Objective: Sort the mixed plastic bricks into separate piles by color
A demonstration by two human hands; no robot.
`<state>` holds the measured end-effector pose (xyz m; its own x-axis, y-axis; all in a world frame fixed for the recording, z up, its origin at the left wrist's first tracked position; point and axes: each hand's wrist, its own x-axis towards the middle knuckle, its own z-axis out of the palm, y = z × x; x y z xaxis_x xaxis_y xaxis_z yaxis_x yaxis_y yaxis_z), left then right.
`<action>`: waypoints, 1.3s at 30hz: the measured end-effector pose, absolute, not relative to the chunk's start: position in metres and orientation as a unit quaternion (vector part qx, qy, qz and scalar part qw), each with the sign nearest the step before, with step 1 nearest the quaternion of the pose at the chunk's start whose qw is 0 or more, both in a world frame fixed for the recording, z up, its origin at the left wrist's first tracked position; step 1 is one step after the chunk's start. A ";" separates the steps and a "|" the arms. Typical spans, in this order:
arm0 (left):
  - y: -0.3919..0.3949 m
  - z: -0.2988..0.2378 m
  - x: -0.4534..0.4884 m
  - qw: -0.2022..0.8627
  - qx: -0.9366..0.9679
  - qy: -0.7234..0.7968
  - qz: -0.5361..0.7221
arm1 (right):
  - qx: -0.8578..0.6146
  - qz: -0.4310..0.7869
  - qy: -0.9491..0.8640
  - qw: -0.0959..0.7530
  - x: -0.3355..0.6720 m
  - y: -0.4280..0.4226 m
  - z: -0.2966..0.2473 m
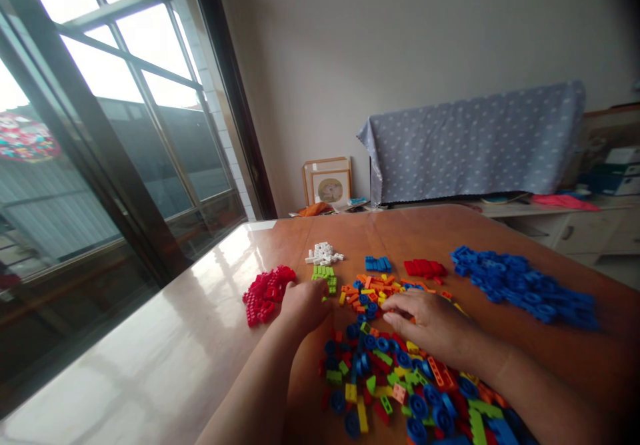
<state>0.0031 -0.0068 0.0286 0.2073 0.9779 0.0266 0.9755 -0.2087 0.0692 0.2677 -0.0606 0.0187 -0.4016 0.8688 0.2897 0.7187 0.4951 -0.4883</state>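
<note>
Green blocks [325, 273], eleven o'clock from the mixed pile [399, 393], look light, stiff, side-pinchable; right hand [425, 315] loosely parted, left hand [307, 304] grip unverifiable.

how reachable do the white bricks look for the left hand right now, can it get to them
Probably yes: the left hand is beside the light green bricks, and the white bricks lie just beyond. Only that low green group seems between, leaving room to pass over it.

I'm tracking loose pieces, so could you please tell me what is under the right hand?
Mixed bricks show around the right hand, orange, blue and yellow among them; whatever lies directly beneath its palm is covered.
</note>
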 end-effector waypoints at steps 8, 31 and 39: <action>-0.004 0.025 -0.002 -0.012 0.762 0.647 0.026 | -0.481 0.136 -0.829 0.252 0.267 -0.061 0.019; 0.009 0.013 -0.019 -0.018 0.749 0.659 0.068 | -0.492 0.145 -0.826 0.234 0.269 -0.062 0.021; -0.009 0.029 -0.002 -0.007 0.774 0.624 0.108 | -0.489 0.142 -0.824 0.248 0.272 -0.058 0.017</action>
